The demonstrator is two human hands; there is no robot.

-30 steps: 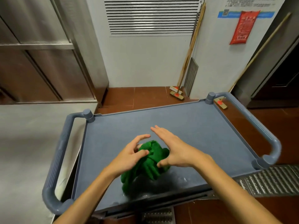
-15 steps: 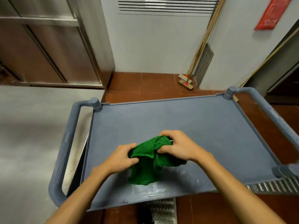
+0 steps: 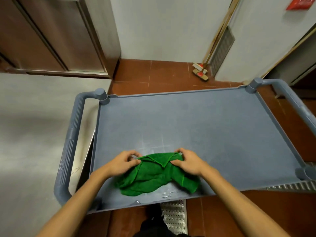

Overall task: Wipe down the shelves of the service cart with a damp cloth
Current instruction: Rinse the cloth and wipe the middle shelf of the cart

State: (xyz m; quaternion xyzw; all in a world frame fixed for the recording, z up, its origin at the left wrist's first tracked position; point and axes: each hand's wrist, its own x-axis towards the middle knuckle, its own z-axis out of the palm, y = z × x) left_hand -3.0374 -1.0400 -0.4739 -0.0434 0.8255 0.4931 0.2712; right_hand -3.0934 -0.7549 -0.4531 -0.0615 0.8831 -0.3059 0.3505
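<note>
The cloth lies half spread on the near part of the top shelf of the cart, with its far edge folded over into a point. The left hand pinches the far left corner between thumb and curled fingers. The right hand pinches the far right corner the same way. Whether that edge is lifted or lies on the shelf is hard to tell from this angle.

The step in hand looks like opening the cloth out before wiping. To do it well, draw the two corners apart until the folded point comes out, then lay the cloth flat and fold it into a pad a palm can cover. Press with a flat hand, not fingertips, so the whole pad stays in contact.

Wet streaks show only near the front edge, so most of this shelf seems unwiped. Work from the far rim toward the body in overlapping strokes, and run the cloth into the corners by the posts. The lower shelves are hidden under the top one.
</note>
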